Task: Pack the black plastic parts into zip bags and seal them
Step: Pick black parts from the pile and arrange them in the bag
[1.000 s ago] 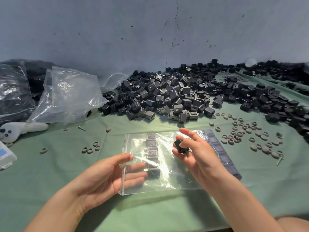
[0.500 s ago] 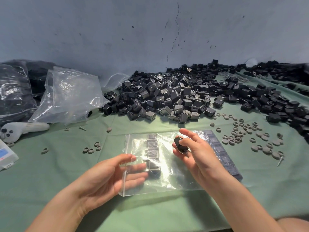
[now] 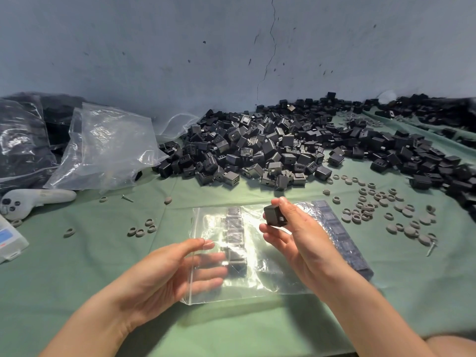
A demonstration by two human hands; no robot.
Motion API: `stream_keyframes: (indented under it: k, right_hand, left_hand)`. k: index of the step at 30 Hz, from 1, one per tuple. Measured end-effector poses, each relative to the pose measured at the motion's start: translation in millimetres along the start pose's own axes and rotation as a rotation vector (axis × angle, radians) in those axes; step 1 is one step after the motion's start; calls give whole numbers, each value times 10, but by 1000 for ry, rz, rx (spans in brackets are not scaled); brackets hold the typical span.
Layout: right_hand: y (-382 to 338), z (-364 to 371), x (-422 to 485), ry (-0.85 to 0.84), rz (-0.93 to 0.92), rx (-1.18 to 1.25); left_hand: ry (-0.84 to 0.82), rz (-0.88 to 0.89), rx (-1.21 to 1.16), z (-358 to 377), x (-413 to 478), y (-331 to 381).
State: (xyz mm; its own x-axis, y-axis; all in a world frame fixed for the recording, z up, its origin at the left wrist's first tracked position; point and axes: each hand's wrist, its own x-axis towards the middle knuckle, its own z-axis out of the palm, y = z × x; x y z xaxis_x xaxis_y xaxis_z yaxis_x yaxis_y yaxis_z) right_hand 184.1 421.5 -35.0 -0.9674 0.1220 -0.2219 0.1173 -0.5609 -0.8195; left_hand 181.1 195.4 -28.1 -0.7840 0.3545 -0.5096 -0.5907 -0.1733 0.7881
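Head view: the right hand [image 3: 298, 238] pinches one black part [image 3: 275, 215] between thumb and fingertips, lifted just above the clear bag [image 3: 268, 276] that lies flat on the green cloth [image 3: 77, 266]. The left hand [image 3: 159, 276] is at the bag's left edge with its fingers straight and showing through the film and its thumb above. Whether the fingers are inside the mouth or under the bag cannot be told. A row of parts [image 3: 234, 237] already lies in the bag, and the loose pile [image 3: 270, 153] sits beyond it by the wall. The part looks light, rigid and smooth-sided, so a pinch across two opposite flat faces should hold it. The bag is thin, limp and slippery, and is best held by its stiffer zip edge while a part goes in.
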Motion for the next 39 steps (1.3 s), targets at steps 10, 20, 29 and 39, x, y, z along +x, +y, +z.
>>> stream_keyframes:
  k: [10,20,29,39]
  right_hand:
    - [-75,51,-85,-84,59,123]
    - [-57,78,-137,-246,137,12]
    - [13,147,-190,-358,113,-24]
    - [163,167,-255,-418,-196,-441]
  left_hand:
    - [121,80,69,-80,-15,12]
    - [627,902,654,-144,-107,49]
    - [430,1149,1051,177,-200,-149]
    - [374,1141,1327,274,-162,-229]
